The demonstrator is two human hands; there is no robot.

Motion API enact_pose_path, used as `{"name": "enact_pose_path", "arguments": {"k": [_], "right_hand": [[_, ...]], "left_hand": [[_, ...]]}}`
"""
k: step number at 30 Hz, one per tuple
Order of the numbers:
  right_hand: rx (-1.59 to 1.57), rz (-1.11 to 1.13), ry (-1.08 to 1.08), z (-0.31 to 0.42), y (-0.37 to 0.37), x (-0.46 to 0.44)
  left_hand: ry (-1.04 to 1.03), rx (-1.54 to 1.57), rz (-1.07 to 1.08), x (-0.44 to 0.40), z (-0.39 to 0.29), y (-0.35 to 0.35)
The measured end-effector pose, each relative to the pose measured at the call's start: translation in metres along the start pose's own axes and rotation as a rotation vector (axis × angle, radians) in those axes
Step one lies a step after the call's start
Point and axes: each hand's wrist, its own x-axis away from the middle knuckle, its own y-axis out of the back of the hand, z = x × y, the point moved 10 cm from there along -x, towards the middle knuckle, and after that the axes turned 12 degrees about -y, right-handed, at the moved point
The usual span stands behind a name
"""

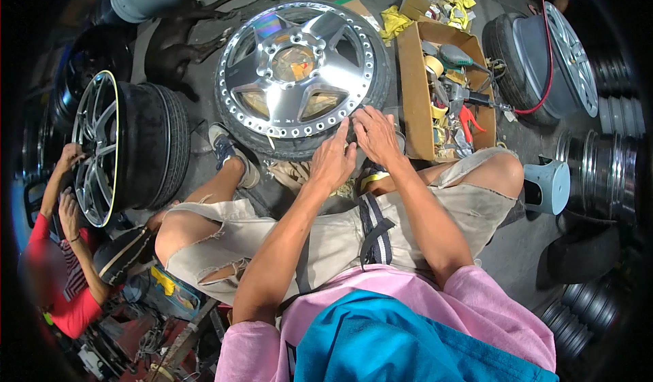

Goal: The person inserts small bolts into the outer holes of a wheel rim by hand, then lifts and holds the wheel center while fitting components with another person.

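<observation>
A polished wheel rim (292,100) with star-shaped spokes and small holes round its lip lies face up on a dark tire (235,127) in front of me. My left hand (333,159) reaches to the rim's near right edge, index finger stretched out and thumb apart. Beside it, my right hand (377,136) rests its extended fingertips on the same edge. Nothing I can make out is held in either hand; what lies under the fingertips is hidden. A short pale strip (271,142) hangs from the lip at the near left.
A cardboard box (416,103) of tools and tape rolls stands right of the rim. Another wheel (98,147) stands at left, a person's hands (70,156) at it. A dog (173,49) lies beyond. At right are a blue stool (546,186) and a red hose (549,62).
</observation>
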Motion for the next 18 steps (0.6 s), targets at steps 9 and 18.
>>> {"name": "enact_pose_path", "arguments": {"k": [9, 18], "right_hand": [[-0.533, 0.032, -0.327, -0.031, -0.013, 0.004], [-1.159, 0.270, -0.968, -0.041, -0.079, 0.021]], "left_hand": [[-0.024, 0.047, -0.078, 0.004, -0.005, 0.014], [0.117, 0.025, -0.011, 0.020, 0.030, 0.012]]}}
